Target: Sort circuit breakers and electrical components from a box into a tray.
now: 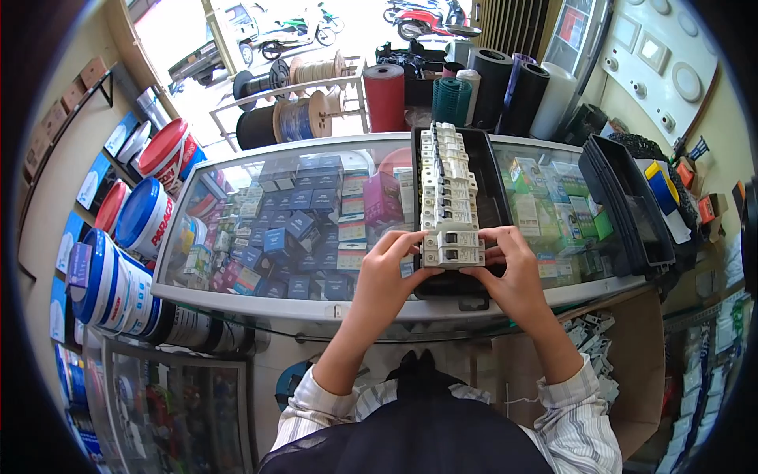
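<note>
Between my left hand (389,269) and my right hand (514,266), the fingers grip two white circuit breakers (452,249) side by side, their black toggles facing up. They are at the near end of a black plastic tray (496,195) that rests on the glass display counter (237,296). A long row of similar circuit breakers (449,178) fills the left part of the tray, reaching from its far end to my fingers. Whether the held breakers touch the tray floor is hidden.
Stacked black trays (622,201) stand on the counter's right end. Rolls of sheet material (384,98) and wooden cable spools (302,118) are beyond it. Paint buckets (145,216) line the left. A cardboard box (633,355) holding small white parts sits below on the right.
</note>
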A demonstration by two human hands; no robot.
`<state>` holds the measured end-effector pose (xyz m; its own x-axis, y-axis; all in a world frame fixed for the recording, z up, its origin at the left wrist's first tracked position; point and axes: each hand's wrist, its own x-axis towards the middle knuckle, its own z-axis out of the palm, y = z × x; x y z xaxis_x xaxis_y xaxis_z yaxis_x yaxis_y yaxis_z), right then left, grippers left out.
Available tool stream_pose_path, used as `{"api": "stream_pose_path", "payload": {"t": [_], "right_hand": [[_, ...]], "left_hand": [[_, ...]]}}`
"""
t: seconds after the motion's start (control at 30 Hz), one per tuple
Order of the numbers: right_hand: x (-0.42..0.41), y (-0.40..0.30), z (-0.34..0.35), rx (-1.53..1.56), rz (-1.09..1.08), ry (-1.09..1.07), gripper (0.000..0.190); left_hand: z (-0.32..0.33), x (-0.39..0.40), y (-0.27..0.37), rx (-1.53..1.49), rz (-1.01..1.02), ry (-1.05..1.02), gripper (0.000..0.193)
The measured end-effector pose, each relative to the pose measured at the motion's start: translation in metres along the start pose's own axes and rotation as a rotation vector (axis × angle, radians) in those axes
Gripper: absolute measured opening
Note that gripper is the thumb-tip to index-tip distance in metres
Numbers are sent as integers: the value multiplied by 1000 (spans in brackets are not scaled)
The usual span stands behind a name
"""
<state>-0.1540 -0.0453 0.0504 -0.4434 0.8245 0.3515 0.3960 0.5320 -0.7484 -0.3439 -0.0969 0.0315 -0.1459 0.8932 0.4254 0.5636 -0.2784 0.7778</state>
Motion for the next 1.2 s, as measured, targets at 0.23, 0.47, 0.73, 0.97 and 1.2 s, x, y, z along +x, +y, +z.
{"api": "stream_pose_path", "payload": {"t": [0.23, 0.47, 0.73, 0.97, 1.2], "right_hand": [[5, 1, 3, 93, 205, 8, 40], [8, 3, 2, 69, 212, -18, 39], [5, -3, 1, -24, 82, 8, 40], [7, 4, 3, -3, 87, 22, 39], [5, 0, 3, -27, 69, 18, 34]], "left_hand": [[7, 2, 5, -36, -21, 95, 41], [5, 0, 1, 75, -38, 106, 41], [8, -4, 3, 129, 34, 85, 45], [11, -3, 3, 121, -6, 126, 47], [11, -3, 6, 55, -26, 140, 42]]}}
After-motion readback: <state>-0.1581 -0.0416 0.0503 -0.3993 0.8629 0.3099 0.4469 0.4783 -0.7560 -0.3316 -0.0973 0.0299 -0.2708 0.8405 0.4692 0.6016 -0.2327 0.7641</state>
